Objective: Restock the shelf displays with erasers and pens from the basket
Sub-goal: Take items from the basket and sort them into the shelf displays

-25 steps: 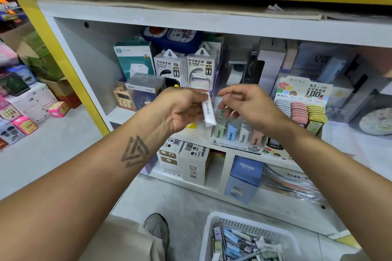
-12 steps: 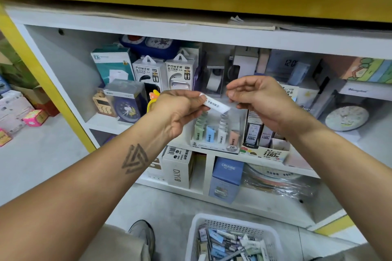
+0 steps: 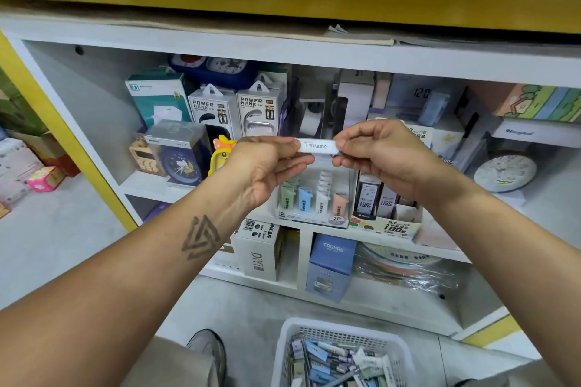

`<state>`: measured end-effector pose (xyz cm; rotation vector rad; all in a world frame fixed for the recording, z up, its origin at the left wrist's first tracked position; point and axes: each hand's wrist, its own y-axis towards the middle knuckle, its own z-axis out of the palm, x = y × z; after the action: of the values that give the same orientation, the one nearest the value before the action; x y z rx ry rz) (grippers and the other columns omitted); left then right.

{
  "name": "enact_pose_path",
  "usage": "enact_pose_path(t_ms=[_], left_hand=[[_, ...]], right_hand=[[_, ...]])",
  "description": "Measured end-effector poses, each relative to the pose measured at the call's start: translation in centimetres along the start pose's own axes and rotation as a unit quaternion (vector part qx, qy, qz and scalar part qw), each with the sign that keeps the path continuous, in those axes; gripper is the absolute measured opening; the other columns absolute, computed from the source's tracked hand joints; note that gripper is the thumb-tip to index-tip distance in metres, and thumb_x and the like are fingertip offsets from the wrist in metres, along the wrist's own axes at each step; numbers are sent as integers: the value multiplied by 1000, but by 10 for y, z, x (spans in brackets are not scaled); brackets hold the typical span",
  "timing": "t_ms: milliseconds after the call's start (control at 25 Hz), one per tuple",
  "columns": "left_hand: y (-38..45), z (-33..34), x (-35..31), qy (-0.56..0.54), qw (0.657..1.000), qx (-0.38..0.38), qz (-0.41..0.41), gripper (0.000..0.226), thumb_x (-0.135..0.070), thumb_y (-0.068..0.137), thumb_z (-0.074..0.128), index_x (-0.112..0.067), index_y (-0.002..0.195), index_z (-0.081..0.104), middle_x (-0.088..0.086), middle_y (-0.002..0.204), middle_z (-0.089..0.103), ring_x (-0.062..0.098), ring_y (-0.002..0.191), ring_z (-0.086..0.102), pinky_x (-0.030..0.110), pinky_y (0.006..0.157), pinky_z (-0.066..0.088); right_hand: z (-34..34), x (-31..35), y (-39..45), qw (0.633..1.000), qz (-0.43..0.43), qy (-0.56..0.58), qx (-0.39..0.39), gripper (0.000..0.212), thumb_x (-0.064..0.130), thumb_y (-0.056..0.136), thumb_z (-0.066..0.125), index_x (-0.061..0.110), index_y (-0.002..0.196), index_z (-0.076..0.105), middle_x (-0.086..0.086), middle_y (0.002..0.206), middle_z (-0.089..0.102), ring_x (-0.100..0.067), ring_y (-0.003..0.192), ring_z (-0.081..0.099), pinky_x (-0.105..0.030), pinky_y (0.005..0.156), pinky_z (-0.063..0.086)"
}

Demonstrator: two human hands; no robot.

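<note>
The slim white eraser pack [image 3: 317, 146] lies level between both hands in front of the shelf, the display tray [image 3: 314, 220] at six o'clock below it. The left hand [image 3: 267, 166] pinches one end, the right hand [image 3: 377, 154] the other. It looks light, stiff and slick-wrapped; gripping the ends seems safest.

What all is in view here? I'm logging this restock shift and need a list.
Slim white printed packet: one, white, held level between both hands.
Clear tiered display: one, pastel green, blue, white and peach items, shelf below the hands.
Power bank boxes: two, white, upper shelf.
Blue alarm clock box: one, left of shelf.
White plastic mesh basket: one, stationery inside, on the floor.
Left hand: pinches the packet's left end.
Right hand: pinches its right end.
</note>
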<state>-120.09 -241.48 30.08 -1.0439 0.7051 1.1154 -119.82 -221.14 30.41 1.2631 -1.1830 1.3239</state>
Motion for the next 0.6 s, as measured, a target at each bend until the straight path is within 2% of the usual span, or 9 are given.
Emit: enact_pose_path(t_ms=[120,200,240,320,360,400,440,520,600], left_hand=[[2,-1,4,41,999,-14,1,10,5,93,59,5,101,65,26,88,73,35,81,75,37,72,62],[5,-1,8,172,983,-44,50,14,0,96,56,2,104,67,23,95,74,31,80,74,33,72,62],[7,-2,10,296,948,-55,99,17,-6,96,55,-3,108,68,19,101,74,28,83,72,30,70,60],[6,-5,15,550,812,-32,193,30,-21,97,54,-14,125,63,9,122,68,25,103,65,25,82,52],[5,-6,19,633,744,1,214,39,-27,98,53,-15,134,56,7,133,61,26,116,59,26,91,46],[5,-7,23,687,692,38,219,46,-30,98,52,-14,141,48,8,143,52,27,128,50,25,98,40],[6,-8,29,723,651,73,218,53,-32,98,50,-11,146,40,9,151,42,26,137,41,26,104,34],[8,-11,38,766,600,116,198,64,-34,100,48,-8,153,24,10,163,19,22,149,19,32,117,25],[10,-13,42,791,570,137,176,68,-35,100,47,-6,154,16,10,165,7,21,151,8,38,119,22]], right_hand=[[-1,-3,5,998,-31,-47,-24,13,-4,86,71,3,96,72,-17,82,75,-21,75,74,-20,68,58],[-2,-6,11,988,-72,-126,-53,14,-4,87,70,7,96,71,-15,78,74,-22,74,75,-25,72,60],[-2,-8,14,977,-95,-176,-72,15,-3,88,70,8,96,69,-15,76,73,-22,73,75,-28,73,61],[-1,-13,21,942,-131,-287,-113,14,0,88,71,11,95,68,-7,73,69,-19,71,74,-33,75,61],[-1,-16,23,916,-150,-350,-127,13,2,87,71,13,95,68,-2,75,67,-18,71,73,-33,75,60],[-1,-19,23,883,-174,-414,-134,13,5,88,71,15,96,69,0,79,67,-18,74,71,-34,76,59],[-1,-21,24,847,-199,-475,-132,13,8,89,70,16,99,70,-1,83,69,-20,78,68,-35,77,58],[2,-26,24,789,-235,-556,-112,13,10,92,66,14,104,69,-8,89,71,-28,83,66,-39,77,56],[6,-29,25,766,-240,-590,-85,12,7,93,61,10,104,66,-13,89,70,-33,84,64,-41,73,54]])
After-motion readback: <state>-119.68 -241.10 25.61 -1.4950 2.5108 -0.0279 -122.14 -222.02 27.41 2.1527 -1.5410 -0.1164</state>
